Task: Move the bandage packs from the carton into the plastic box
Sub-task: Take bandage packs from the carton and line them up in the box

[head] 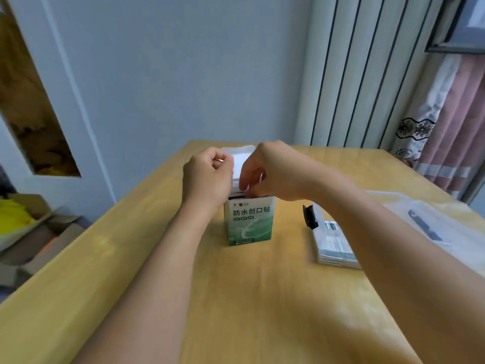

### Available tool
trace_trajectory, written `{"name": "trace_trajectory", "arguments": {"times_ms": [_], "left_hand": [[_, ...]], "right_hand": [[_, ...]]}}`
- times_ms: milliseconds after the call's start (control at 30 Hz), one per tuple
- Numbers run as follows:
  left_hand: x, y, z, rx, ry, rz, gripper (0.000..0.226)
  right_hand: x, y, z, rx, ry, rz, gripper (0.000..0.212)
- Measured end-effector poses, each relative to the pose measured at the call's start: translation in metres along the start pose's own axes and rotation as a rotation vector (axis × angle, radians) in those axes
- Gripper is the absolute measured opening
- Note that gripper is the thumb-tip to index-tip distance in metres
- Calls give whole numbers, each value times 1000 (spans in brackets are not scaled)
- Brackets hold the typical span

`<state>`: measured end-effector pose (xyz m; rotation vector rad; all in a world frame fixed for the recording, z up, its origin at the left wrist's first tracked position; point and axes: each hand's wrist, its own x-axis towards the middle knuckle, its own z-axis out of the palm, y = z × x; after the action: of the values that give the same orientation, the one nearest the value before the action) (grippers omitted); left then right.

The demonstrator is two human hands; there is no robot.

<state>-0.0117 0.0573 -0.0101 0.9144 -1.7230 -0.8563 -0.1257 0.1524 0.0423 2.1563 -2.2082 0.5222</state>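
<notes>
A green and white carton (pixel 249 222) stands upright in the middle of the yellow table (pixel 236 298), its white top flap (pixel 240 158) raised behind my hands. My left hand (pixel 207 177) is curled at the carton's left top edge, against the flap. My right hand (pixel 258 172) reaches into the open top, its fingertips pinching the bandage packs (pixel 239 187) that stick out there. To the right lies the clear plastic box (pixel 333 245) with a black latch (pixel 310 217); several bandage packs lie inside it.
The box's clear lid (pixel 430 227) lies open at the right, partly under my right forearm. Cardboard boxes (pixel 36 232) sit on the floor at the left. A curtain (pixel 451 127) hangs at the far right.
</notes>
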Motion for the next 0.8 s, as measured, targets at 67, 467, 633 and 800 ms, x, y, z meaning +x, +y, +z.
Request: {"name": "trace_trajectory", "arguments": {"times_ms": [67, 467, 633, 800], "left_hand": [[0, -1, 0, 18, -3, -5, 14], [-2, 1, 1, 25, -5, 2, 14], [-5, 6, 0, -28, -64, 39, 23], [-9, 8, 1, 17, -96, 114, 38]], "right_hand": [[-1, 0, 4, 17, 1, -15, 16], [-7, 10, -2, 71, 85, -20, 8], [-10, 19, -13, 227, 142, -13, 15], [-11, 22, -4, 221, 136, -5, 10]]}}
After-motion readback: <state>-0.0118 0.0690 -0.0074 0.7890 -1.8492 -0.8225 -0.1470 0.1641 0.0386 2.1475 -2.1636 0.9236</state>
